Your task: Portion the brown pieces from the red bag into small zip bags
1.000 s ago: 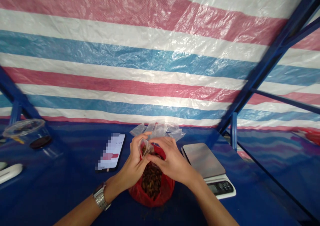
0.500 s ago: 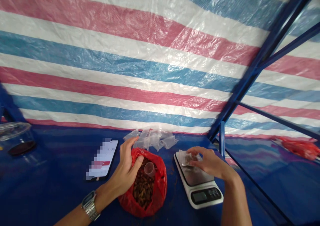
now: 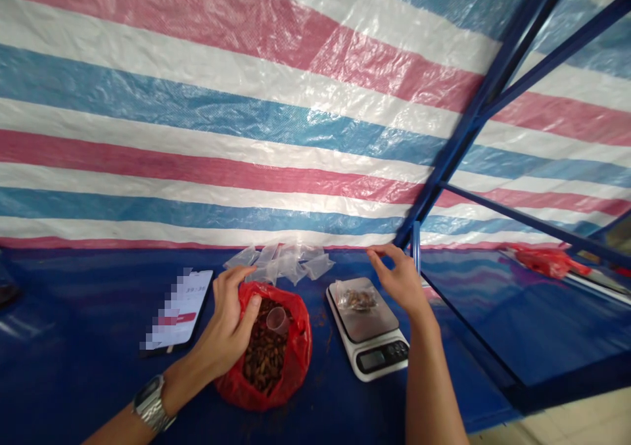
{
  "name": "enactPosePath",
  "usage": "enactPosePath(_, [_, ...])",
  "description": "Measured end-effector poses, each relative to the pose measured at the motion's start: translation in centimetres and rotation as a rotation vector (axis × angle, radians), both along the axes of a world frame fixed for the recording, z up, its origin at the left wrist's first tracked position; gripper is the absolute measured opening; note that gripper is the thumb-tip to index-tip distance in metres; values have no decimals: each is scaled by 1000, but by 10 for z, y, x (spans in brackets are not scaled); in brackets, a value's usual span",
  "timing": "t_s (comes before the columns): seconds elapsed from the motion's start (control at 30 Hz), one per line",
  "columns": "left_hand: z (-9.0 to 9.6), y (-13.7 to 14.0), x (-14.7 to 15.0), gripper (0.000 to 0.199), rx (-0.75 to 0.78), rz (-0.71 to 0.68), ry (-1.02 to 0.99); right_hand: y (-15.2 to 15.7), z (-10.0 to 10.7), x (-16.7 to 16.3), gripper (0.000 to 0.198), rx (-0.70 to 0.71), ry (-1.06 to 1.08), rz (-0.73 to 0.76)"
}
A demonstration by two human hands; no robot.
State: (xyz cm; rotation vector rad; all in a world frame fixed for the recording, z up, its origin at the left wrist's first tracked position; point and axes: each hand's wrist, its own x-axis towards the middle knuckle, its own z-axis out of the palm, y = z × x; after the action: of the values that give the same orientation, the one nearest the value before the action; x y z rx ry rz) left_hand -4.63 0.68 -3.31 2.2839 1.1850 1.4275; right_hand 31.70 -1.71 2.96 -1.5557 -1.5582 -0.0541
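A striped tarpaulin (image 3: 246,123) rose behind a blue table (image 3: 340,409) bearing an open red bag (image 3: 298,346) of brown pieces (image 3: 263,365). Right of the red bag sat a white scale (image 3: 375,332); behind the red bag lay clear bags (image 3: 279,265); left of it, a lit phone (image 3: 190,304). The left hand (image 3: 225,330) stood at the red bag's left rim, thumb spread from fingers; whether it touched the rim I could not tell. The right hand (image 3: 401,282) hung well to the right of the red bag, near the scale, thumb and fingertips close; whether they pressed together I could not tell. A filled clear packet (image 3: 359,300) lay on the scale, right of the red bag. Inside the red bag, a clear cup (image 3: 277,321) rested on the brown pieces.
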Motion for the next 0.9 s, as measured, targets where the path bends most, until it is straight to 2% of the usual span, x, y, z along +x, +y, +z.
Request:
enactPosePath(0.1, [1,1,0,38,7,5,23,-4,0,-4,27,-116,1,116])
enactPosePath(0.43, [1,-1,1,38,32,-3,52,-15,6,-6,23,-307,70,221])
enactPosePath(0.63, [0,-1,1,37,53,-2,48,-21,9,-4,29,-472,48,233])
enactPosePath(0.83, [-1,-1,1,37,72,13,58,-25,13,-8,53,-657,-68,220])
enactPosePath(0.9, [-2,-1,2,38,61,13,57,-25,13,-8,53,-727,-100,207])
